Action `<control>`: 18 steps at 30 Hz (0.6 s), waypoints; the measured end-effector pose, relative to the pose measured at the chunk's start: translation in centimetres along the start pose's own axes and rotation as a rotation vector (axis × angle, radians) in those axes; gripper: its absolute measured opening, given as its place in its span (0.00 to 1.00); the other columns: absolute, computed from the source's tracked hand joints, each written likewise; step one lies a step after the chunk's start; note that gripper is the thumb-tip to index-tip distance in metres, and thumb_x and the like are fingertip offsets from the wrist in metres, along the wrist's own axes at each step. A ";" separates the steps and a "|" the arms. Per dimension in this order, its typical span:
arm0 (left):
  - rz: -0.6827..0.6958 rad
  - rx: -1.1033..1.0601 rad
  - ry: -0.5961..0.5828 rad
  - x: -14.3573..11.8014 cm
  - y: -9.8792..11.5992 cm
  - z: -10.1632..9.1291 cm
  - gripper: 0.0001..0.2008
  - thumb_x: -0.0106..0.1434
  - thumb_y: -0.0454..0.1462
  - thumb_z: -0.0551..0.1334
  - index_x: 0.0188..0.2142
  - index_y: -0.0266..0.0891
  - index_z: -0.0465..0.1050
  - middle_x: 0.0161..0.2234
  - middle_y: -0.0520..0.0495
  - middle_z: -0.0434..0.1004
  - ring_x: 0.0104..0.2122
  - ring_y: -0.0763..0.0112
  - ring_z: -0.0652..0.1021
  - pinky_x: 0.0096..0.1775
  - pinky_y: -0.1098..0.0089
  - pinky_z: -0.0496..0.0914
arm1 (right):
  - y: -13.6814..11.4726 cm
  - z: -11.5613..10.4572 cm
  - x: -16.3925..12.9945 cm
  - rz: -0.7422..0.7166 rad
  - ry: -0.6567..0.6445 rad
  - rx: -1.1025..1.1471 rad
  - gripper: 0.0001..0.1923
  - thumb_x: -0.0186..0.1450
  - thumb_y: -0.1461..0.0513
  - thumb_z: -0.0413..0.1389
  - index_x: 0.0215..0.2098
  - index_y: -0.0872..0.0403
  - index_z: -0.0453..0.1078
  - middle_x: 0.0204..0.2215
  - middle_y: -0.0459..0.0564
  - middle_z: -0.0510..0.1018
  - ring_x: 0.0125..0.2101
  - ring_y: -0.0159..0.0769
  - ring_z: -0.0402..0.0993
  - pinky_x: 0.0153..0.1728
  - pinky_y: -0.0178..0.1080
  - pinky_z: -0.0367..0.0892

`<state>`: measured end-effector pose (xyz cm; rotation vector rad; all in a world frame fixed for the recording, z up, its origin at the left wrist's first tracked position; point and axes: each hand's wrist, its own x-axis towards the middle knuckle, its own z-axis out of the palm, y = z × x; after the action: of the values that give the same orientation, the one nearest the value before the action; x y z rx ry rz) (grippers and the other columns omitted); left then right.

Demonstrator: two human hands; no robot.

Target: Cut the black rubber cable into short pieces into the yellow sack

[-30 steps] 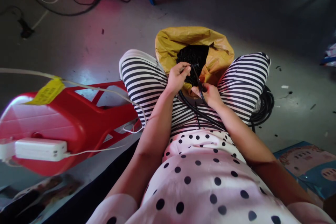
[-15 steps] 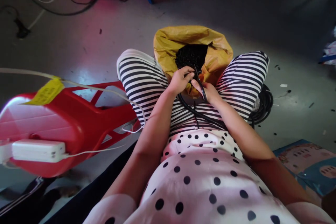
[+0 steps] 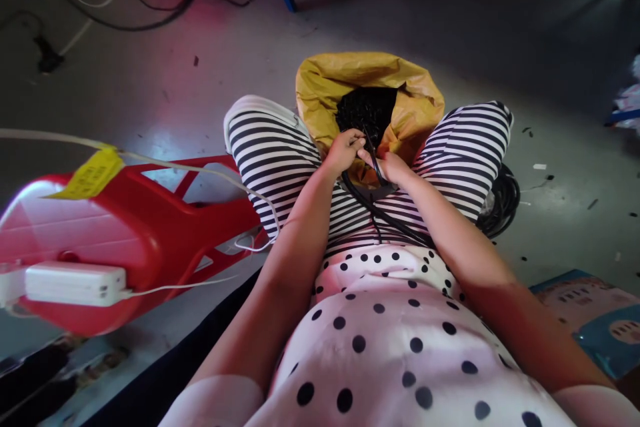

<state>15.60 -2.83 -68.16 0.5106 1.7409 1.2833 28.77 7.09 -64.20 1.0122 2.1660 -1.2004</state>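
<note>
A thin black cable (image 3: 397, 227) curves over the striped trousers and up to my hands. My left hand (image 3: 345, 150) is closed, with its fingertips pinching the cable over the bag's near edge. Just beside it, my right hand (image 3: 393, 168) is closed around a black length that loops up between the hands; the fingers partly hide it. Both hands meet at the mouth of a yellow bag (image 3: 370, 63), which stands open between my knees. Inside the bag lies a heap of small black pieces (image 3: 353, 110).
To the left is a red plastic stool (image 3: 165, 233) bearing a white power adapter (image 3: 75, 285) and a yellow tag (image 3: 87, 175). A coiled black cable (image 3: 507, 203) lies by my right knee. A printed blue package (image 3: 595, 313) sits at lower right. Loose cables and scraps are on the floor.
My right hand has turned slightly and shifted left, closer to my left hand. The black loop between the hands has tilted and moved a little left. The whole view has shifted slightly.
</note>
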 end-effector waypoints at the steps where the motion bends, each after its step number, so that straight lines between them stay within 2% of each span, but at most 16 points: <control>1: -0.004 -0.004 -0.003 0.0 -0.1 0.0 0.05 0.67 0.29 0.61 0.35 0.37 0.73 0.30 0.51 0.73 0.35 0.69 0.74 0.42 0.70 0.69 | 0.2 0.2 0.1 0.016 -0.009 -0.019 0.45 0.71 0.28 0.43 0.37 0.57 0.79 0.32 0.58 0.81 0.39 0.50 0.82 0.41 0.40 0.72; 6: -0.062 -0.028 0.016 0.1 0.0 0.1 0.05 0.69 0.28 0.60 0.37 0.39 0.72 0.27 0.52 0.71 0.30 0.70 0.73 0.37 0.71 0.69 | 0.2 0.0 0.0 0.084 -0.005 -0.102 0.44 0.71 0.29 0.46 0.40 0.59 0.80 0.38 0.64 0.84 0.44 0.53 0.83 0.43 0.40 0.72; 12: -0.142 -0.007 0.083 0.4 -0.4 0.6 0.09 0.70 0.27 0.59 0.33 0.39 0.70 0.24 0.53 0.69 0.27 0.73 0.71 0.33 0.73 0.65 | -0.4 0.0 0.2 0.112 -0.027 -0.181 0.46 0.73 0.30 0.43 0.43 0.61 0.81 0.43 0.70 0.85 0.49 0.57 0.83 0.47 0.43 0.73; 15: -0.233 -0.006 0.138 0.3 -0.6 1.0 0.12 0.71 0.27 0.58 0.31 0.39 0.68 0.23 0.54 0.67 0.25 0.75 0.68 0.30 0.74 0.62 | -0.3 0.4 0.9 0.137 -0.047 -0.166 0.47 0.72 0.29 0.45 0.45 0.62 0.82 0.42 0.71 0.85 0.48 0.58 0.84 0.47 0.44 0.74; 18: -0.366 -0.027 0.169 0.3 -0.8 1.4 0.12 0.73 0.28 0.57 0.31 0.39 0.66 0.23 0.55 0.66 0.21 0.76 0.64 0.25 0.74 0.56 | 0.1 0.7 1.6 0.150 -0.078 -0.121 0.45 0.72 0.30 0.46 0.46 0.62 0.81 0.39 0.68 0.85 0.46 0.55 0.84 0.47 0.43 0.74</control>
<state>16.75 -2.15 -69.14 0.0612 1.8494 1.1090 27.92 7.16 -65.70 1.0384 2.0367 -1.0101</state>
